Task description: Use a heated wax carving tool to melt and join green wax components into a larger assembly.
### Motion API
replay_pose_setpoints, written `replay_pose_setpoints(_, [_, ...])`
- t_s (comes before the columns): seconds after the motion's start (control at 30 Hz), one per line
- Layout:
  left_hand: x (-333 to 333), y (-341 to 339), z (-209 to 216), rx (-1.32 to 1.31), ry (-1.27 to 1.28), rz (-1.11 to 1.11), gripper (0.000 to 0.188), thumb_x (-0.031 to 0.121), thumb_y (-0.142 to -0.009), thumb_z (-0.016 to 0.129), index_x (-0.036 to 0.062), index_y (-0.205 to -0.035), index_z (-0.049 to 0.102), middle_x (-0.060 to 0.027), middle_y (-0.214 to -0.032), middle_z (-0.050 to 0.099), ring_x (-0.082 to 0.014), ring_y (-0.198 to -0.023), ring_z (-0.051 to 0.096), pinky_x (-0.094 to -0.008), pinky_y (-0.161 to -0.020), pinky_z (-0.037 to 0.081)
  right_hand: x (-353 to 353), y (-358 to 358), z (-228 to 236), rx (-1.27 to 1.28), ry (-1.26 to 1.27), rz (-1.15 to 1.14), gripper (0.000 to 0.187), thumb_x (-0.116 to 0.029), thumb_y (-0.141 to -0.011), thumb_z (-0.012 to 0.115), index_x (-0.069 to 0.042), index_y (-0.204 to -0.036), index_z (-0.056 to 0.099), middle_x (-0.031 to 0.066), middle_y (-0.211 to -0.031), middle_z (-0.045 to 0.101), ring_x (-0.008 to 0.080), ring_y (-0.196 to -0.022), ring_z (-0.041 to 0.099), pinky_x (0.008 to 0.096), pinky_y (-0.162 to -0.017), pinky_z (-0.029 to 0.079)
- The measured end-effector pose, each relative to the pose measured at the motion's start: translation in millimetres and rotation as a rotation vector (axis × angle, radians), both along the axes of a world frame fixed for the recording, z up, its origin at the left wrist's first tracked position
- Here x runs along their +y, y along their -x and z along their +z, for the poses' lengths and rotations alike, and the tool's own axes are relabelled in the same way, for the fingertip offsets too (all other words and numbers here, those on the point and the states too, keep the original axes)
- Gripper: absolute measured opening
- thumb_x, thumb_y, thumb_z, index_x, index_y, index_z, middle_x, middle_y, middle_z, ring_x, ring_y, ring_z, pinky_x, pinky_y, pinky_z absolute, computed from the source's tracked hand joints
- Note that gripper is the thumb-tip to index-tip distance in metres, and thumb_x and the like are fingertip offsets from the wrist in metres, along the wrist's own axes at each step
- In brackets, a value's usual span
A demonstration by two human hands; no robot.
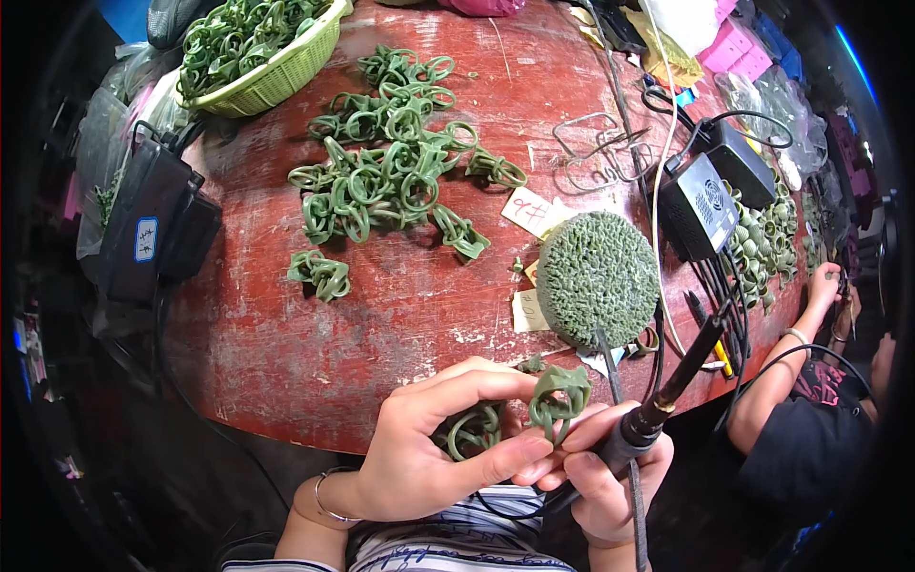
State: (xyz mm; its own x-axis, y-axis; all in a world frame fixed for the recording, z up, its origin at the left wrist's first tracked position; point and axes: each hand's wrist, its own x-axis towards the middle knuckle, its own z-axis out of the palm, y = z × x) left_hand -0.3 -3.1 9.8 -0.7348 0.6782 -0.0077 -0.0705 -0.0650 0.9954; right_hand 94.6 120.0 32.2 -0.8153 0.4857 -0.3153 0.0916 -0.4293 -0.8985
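Note:
My left hand (424,434) is closed on a green wax ring (560,391) with a shaped top, held upright between thumb and fingertips. More green rings (475,429) are tucked in its curled fingers. In my right hand (610,477) is a black soldering-iron-like pen (646,419), slanting up to the right. A thin dark metal tool (640,520) also runs through this hand; its upper end reaches the round, crumbly-textured green block (599,276). The right fingertips meet the left ones beside the ring. The pen's tip points away from the ring.
Many green rings (381,181) lie heaped on the red table (276,353). A light-green basket (286,76) holds more at far left. Black power boxes (157,224) and a grey-faced box (701,205) flank the work, with cables alongside. At right, another person's hand (824,286) works.

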Motion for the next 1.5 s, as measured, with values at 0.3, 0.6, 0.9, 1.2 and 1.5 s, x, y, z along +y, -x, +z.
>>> replay_pose_setpoints(0.3, [7.6,0.2,4.6,0.069,0.098,0.023,0.030,0.007,-0.065,0.075,-0.0040,-0.089,0.060,-0.0156,-0.091,0.061,-0.0200,-0.085,0.059,-0.0295,-0.075,0.046,8.0,-8.0,-8.1,-0.035,-0.462,0.094,0.012,0.001,-0.072,0.062,0.003,-0.080,0.053,0.0120,-0.073,0.058,0.0154,-0.068,0.057,0.0262,-0.063,0.047])
replay_pose_setpoints(0.6, [8.7,-4.1,0.2,0.295,0.105,0.102,0.031,0.005,-0.070,0.071,0.0000,-0.098,0.060,-0.0094,-0.092,0.058,-0.0102,-0.072,0.056,-0.0227,-0.063,0.047,-2.2,-9.8,-15.9,0.042,-0.378,-0.067,0.024,-0.012,-0.076,0.066,0.004,-0.084,0.050,0.0165,-0.076,0.057,0.0183,-0.057,0.059,0.0214,-0.047,0.047])
replay_pose_setpoints(0.9, [9.3,-3.8,-1.1,0.056,0.102,0.122,0.027,0.005,-0.070,0.069,-0.0019,-0.096,0.061,-0.0137,-0.095,0.058,-0.0180,-0.086,0.057,-0.0289,-0.077,0.045,28.3,-32.6,-36.9,-0.137,-0.723,-0.088,0.065,-0.055,-0.079,0.053,0.008,-0.097,0.051,0.0072,-0.058,0.054,0.0031,-0.040,0.041,0.0144,-0.038,0.027])
replay_pose_setpoints(1.2, [9.2,-5.9,-1.0,0.208,0.139,0.178,0.031,-0.001,-0.066,0.069,0.0004,-0.097,0.062,-0.0121,-0.096,0.057,-0.0180,-0.089,0.055,-0.0290,-0.079,0.044,40.4,-44.7,-38.9,-0.407,-1.103,-0.013,0.025,-0.012,-0.072,0.068,0.004,-0.087,0.056,0.0108,-0.068,0.055,0.0212,-0.056,0.054,0.0283,-0.054,0.041])
replay_pose_setpoints(1.5, [11.0,-6.1,-3.4,-0.273,-0.028,0.094,0.027,0.005,-0.077,0.062,-0.0057,-0.101,0.057,-0.0171,-0.104,0.054,-0.0117,-0.066,0.057,-0.0164,-0.040,0.042,42.1,-37.8,-36.4,-0.368,-1.308,0.045,0.025,-0.009,-0.068,0.071,0.003,-0.084,0.055,0.0116,-0.064,0.052,0.0264,-0.053,0.052,0.0308,-0.050,0.040])
